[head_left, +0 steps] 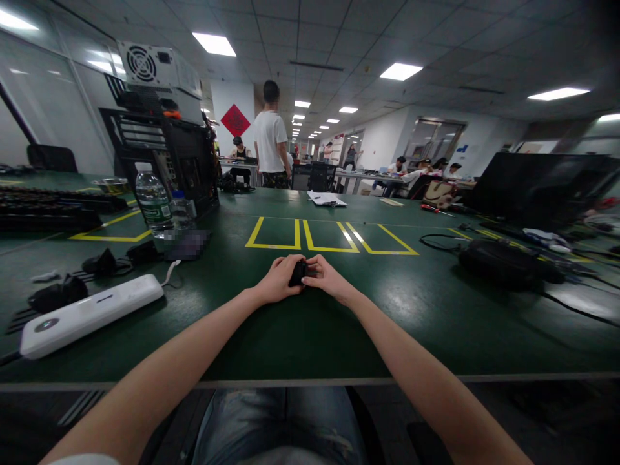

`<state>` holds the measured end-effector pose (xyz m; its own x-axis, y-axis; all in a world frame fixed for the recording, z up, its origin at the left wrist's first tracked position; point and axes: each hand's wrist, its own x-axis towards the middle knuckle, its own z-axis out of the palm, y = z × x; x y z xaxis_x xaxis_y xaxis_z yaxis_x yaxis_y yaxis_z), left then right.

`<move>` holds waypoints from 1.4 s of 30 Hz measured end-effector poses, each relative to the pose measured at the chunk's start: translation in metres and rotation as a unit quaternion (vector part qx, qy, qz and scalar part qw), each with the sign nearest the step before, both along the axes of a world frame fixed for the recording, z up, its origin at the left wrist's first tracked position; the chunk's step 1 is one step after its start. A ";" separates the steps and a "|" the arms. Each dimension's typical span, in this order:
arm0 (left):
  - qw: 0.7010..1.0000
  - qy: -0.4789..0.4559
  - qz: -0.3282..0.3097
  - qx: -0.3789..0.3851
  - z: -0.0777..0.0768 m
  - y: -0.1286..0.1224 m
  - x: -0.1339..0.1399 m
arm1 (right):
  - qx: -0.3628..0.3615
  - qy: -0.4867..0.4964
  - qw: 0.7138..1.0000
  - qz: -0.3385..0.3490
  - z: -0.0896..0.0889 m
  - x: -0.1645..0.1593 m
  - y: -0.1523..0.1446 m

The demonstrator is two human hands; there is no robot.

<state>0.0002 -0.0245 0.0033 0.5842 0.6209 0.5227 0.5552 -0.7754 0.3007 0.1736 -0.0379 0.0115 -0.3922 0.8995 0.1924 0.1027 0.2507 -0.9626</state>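
Observation:
Both my hands meet over the middle of the green table (310,342), close to the surface. Between them is a small black object (298,274), too dark and too covered to name. My left hand (279,279) is wrapped round its left side, thumb toward me. From the other side, the fingertips and thumb of my right hand (325,278) press on its right edge. Just beyond my hands, yellow tape outlines (334,249) are stuck on the table.
At left lie a white power strip (92,314), small black parts (104,261) and a water bottle (154,200) before an open computer case (169,148). A black pouch (501,263) with cables and a monitor (542,190) are at right. Papers (327,198) lie farther back. A person (271,139) stands beyond the table.

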 end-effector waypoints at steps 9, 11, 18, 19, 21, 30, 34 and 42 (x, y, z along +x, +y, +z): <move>1.000 -0.003 -0.005 -0.002 0.001 -0.001 -0.001 | 0.013 -0.015 0.999 -0.038 0.002 -0.005 -0.003; 1.000 -0.004 -0.005 -0.002 0.001 -0.001 -0.001 | 0.002 -0.019 0.999 -0.041 0.001 -0.004 -0.001; 1.000 -0.003 -0.005 -0.004 0.002 -0.003 0.000 | 0.016 -0.017 1.000 -0.005 0.001 0.000 -0.001; 1.000 -0.002 -0.005 -0.004 0.003 -0.003 0.000 | 0.016 -0.012 1.000 -0.001 0.002 0.000 -0.002; 1.000 -0.001 -0.005 -0.004 0.003 -0.003 0.000 | 0.013 -0.008 1.000 0.000 0.005 -0.001 -0.005; 1.000 -0.006 0.000 -0.001 0.001 -0.001 0.000 | 0.020 -0.005 0.999 -0.046 0.005 -0.007 -0.005; 1.000 -0.005 0.001 0.000 0.002 -0.002 0.000 | -0.005 -0.004 0.999 -0.050 0.005 -0.006 -0.003; 1.000 0.000 -0.003 -0.004 0.004 -0.004 0.000 | -0.008 0.032 0.999 0.007 0.003 -0.003 -0.004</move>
